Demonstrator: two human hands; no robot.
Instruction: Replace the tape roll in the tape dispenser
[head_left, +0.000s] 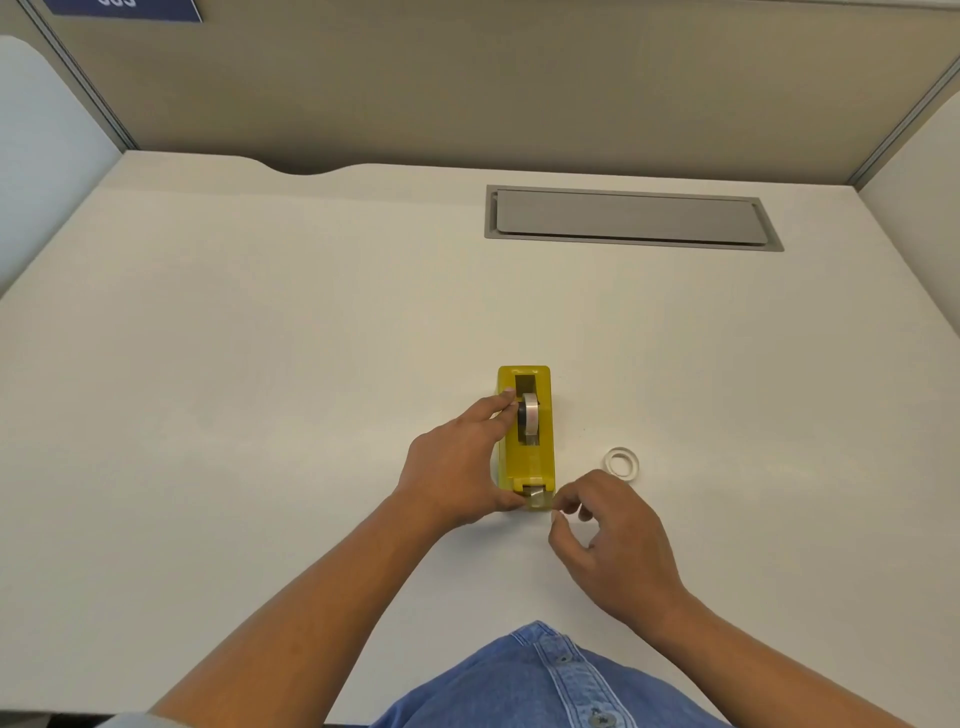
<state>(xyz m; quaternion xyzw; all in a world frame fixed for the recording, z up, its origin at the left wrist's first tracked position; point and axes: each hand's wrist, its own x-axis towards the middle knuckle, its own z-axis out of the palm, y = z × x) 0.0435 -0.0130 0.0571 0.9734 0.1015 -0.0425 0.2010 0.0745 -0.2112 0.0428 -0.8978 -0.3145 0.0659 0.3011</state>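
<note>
A yellow tape dispenser (540, 462) stands on the white desk (260, 364), its cutter end toward me. A roll of clear tape (530, 423) sits upright in its slot, and a strip of tape reaches the cutter (535, 496). My left hand (457, 467) grips the dispenser's left side, index finger by the roll and thumb at the cutter end. My right hand (613, 540) hovers just right of the cutter with fingers curled and slightly apart, holding nothing that I can see. A small white empty tape core (621, 462) lies flat on the desk to the right of the dispenser.
A grey cable hatch (628, 218) is set into the desk at the back right. Beige partition walls (467, 78) close the desk at the back and sides. My blue denim shirt (545, 680) shows at the bottom edge.
</note>
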